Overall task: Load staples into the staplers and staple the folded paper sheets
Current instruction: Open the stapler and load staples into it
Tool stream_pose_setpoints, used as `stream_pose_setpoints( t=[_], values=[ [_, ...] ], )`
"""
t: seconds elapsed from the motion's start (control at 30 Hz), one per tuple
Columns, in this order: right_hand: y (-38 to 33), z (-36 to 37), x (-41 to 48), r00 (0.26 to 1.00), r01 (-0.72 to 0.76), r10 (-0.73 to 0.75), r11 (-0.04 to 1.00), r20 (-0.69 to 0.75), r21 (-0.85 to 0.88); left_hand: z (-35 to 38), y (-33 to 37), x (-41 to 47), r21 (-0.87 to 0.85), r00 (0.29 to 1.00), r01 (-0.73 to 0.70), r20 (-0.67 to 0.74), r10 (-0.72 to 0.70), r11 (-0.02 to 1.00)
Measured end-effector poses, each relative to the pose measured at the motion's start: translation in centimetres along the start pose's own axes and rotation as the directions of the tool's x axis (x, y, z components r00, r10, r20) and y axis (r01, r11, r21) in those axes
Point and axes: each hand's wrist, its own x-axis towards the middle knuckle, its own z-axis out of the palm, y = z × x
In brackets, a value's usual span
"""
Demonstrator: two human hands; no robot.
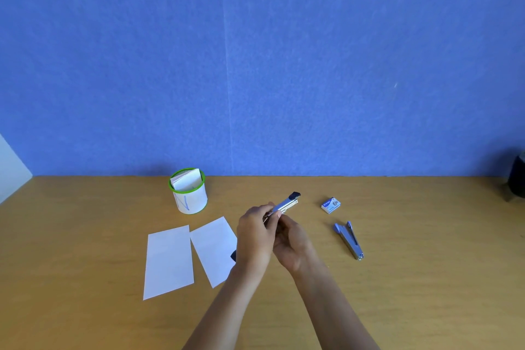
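Above the middle of the wooden desk point(85, 236), my left hand point(254, 236) and my right hand point(292, 247) both hold a silver stapler with a black tip point(287, 203). Its front end points up and to the right; its rear is hidden in my fingers. A second, blue stapler point(349, 239) lies on the desk to the right, apart from my hands. Behind it sits a small blue box of staples point(331, 205). Two folded white paper sheets point(169, 261) point(214, 248) lie side by side at the left of my left hand.
A white cup with a green rim point(191, 193), holding folded papers, stands near the blue back wall. A small black piece point(233, 256) shows beside my left wrist on the right sheet. A dark object point(515, 182) stands at the desk's far right edge.
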Motion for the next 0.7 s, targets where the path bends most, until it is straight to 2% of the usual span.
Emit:
stream_pose_setpoints(
  t=[0.1,0.17,0.2,0.27,0.3,0.33,0.37,0.43,0.47,0.53,0.63,0.7],
  values=[
    [0.0,-0.1,0.2,0.999,-0.021,0.021,1.0,-0.031,0.008,0.3,-0.1,-0.1,0.078,0.999,-0.039,0.005,0.038,0.996],
    [0.1,-0.4,0.3,0.999,-0.014,0.013,1.0,-0.031,-0.007,0.2,-0.4,-0.1,0.028,1.0,-0.021,-0.006,0.021,0.999],
    [0.2,-0.5,0.3,1.0,-0.003,0.002,1.0,-0.023,-0.015,0.1,-0.6,-0.1,-0.041,1.0,0.027,-0.003,-0.027,0.999],
    [0.1,-0.7,0.4,0.999,0.032,-0.033,0.999,-0.021,-0.021,-0.1,-0.9,0.1,-0.209,0.977,0.213,0.045,-0.208,0.955],
    [0.0,-0.8,0.6,0.998,0.055,-0.056,0.998,-0.038,-0.025,-0.3,-1.0,0.4,-0.312,0.942,0.334,0.086,-0.323,0.89],
    [-0.1,-0.9,0.6,0.995,0.081,-0.084,0.996,-0.063,-0.038,-0.5,-1.1,0.8,-0.431,0.887,0.456,0.145,-0.439,0.779],
    [-0.2,-1.0,0.6,0.99,0.107,-0.113,0.992,-0.086,-0.071,-0.8,-1.1,1.0,-0.538,0.817,0.559,0.228,-0.53,0.631],
    [-0.2,-1.0,0.5,0.981,0.154,-0.177,0.955,-0.074,-0.254,-1.2,-1.2,1.2,-0.64,0.692,0.678,0.392,-0.607,0.36],
    [-0.1,-1.0,0.4,0.977,0.177,-0.209,0.902,-0.039,-0.394,-1.3,-1.3,1.2,-0.654,0.654,0.704,0.445,-0.612,0.278],
    [0.2,-0.9,0.1,0.962,0.236,-0.271,0.757,0.035,-0.609,-1.4,-1.4,1.2,-0.664,0.612,0.727,0.51,-0.605,0.176],
    [0.5,-0.7,0.1,0.896,0.344,-0.439,0.585,0.071,-0.734,-1.2,-1.3,1.0,-0.644,0.583,0.754,0.564,-0.584,0.131],
    [0.5,-0.7,0.2,0.828,0.369,-0.553,0.418,0.089,-0.83,-1.1,-1.3,1.0,-0.636,0.577,0.762,0.584,-0.571,0.119]
  ],
)
